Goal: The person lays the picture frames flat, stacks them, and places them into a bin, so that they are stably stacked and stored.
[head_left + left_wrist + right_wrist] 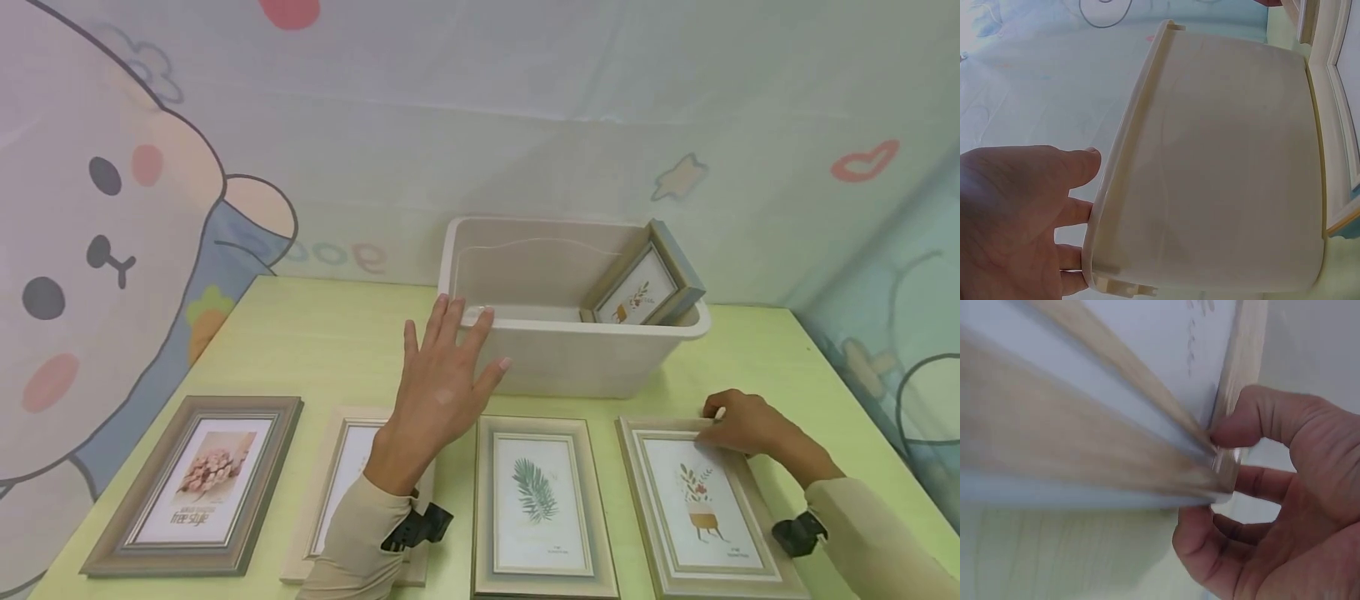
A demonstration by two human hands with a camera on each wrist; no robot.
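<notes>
Right grip point(738, 423) pinches the plant-print frame's point(701, 504) top corner; left grip point(442, 379) spread wide beside bin point(570, 358).

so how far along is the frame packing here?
Done: one frame leans inside the bin.
In hand: the right hand grips the top corner of the rightmost frame, which the right wrist view shows tilted off the table; the left hand rests open at the bin's rim.
Left, by my guess: the fern frame, the pale frame and the flower frame, all flat on the table.
</notes>
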